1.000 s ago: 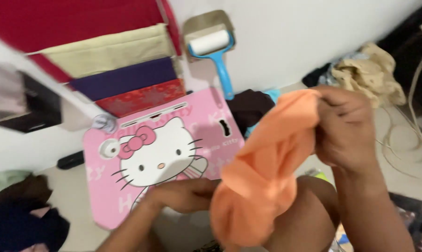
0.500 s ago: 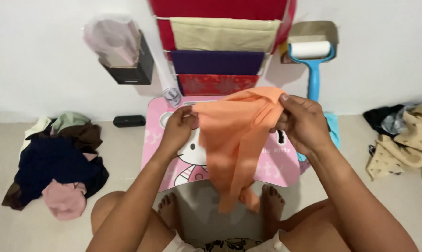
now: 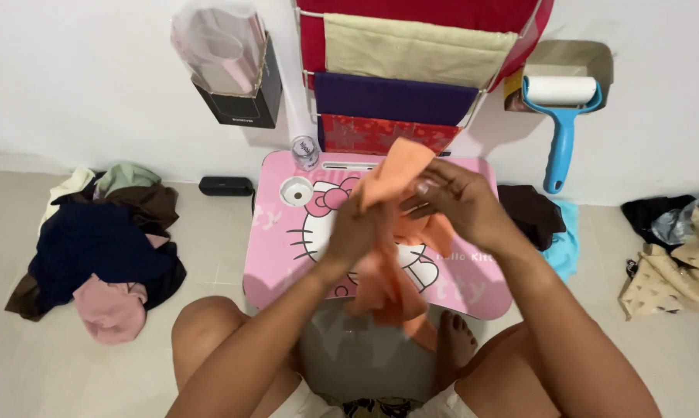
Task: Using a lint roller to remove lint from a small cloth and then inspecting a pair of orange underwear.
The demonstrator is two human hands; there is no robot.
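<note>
Both hands are gripping the orange cloth [image 3: 392, 255] over the pink lap table [image 3: 280, 248]: left hand [image 3: 357, 228] and right hand [image 3: 458, 203] pinch it together mid-fold. Looks barely started; dark clothes pile [image 3: 102, 255] sits untouched on the left.

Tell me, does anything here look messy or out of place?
Yes. Clothes lie in loose heaps on the floor: a dark pile at left, a beige one at right. Both hands hold an orange cloth bunched over the pink table.
</note>
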